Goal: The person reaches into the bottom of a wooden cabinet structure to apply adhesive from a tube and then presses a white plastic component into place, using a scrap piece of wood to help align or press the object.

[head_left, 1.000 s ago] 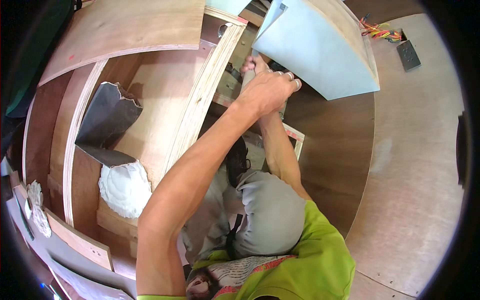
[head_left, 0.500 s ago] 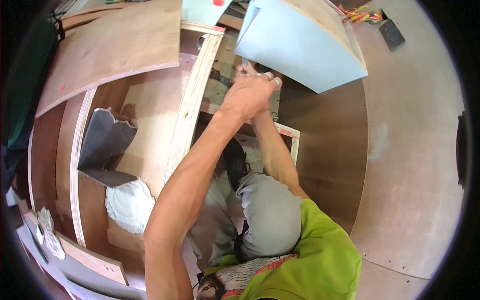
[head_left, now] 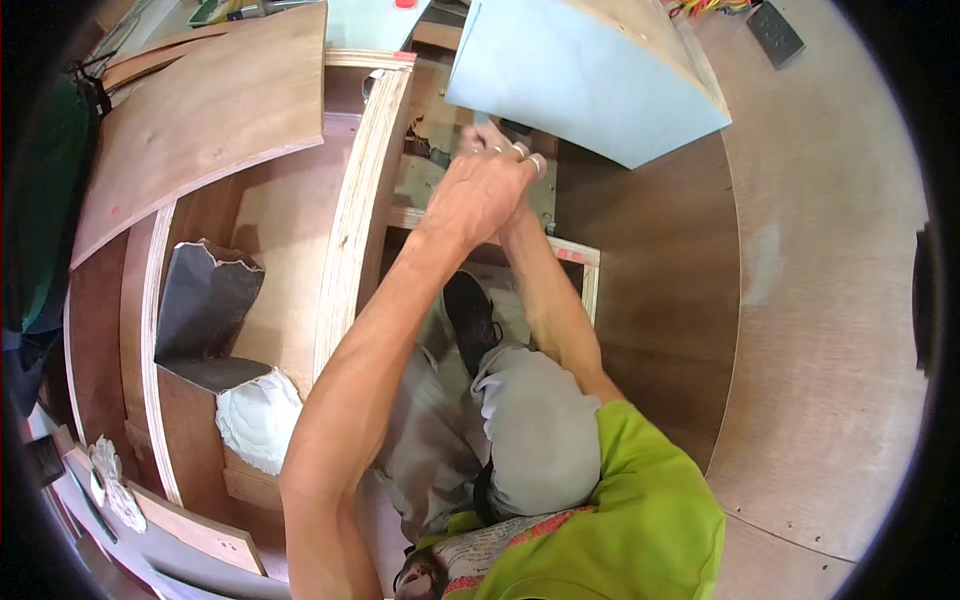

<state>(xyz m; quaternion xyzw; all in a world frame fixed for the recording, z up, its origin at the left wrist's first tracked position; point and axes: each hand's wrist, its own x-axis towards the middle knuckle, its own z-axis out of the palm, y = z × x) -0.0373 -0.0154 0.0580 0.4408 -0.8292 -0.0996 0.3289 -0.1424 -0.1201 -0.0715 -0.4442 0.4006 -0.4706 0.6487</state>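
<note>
My two hands are clasped together over the gap between the wooden cabinet frame and the pale blue box (head_left: 590, 90). On top lies my left hand (head_left: 483, 190), closed, with light bands around its fingers. Mostly hidden beneath it is my right hand (head_left: 517, 220), also closed; only the part near its wrist shows clearly. Blurred fingertips and a thin pale grey tip (head_left: 482, 118) stick out just above the grip. What that tip belongs to, I cannot make out. Below the hands is a worn board (head_left: 425, 185) with dark hardware near it.
Left is an open plywood cabinet frame (head_left: 365, 190) holding a bent dark sheet (head_left: 205, 310) and a white lump (head_left: 260, 420). A loose plywood panel (head_left: 230, 110) lies across its top. A brown panel wall (head_left: 650, 300) rises on the right. My shoe (head_left: 468, 320) rests below my hands.
The view has shifted slightly, so the box and cabinet sit a little further left and higher. My hands stay clasped in the same place by the box, moving slightly.
</note>
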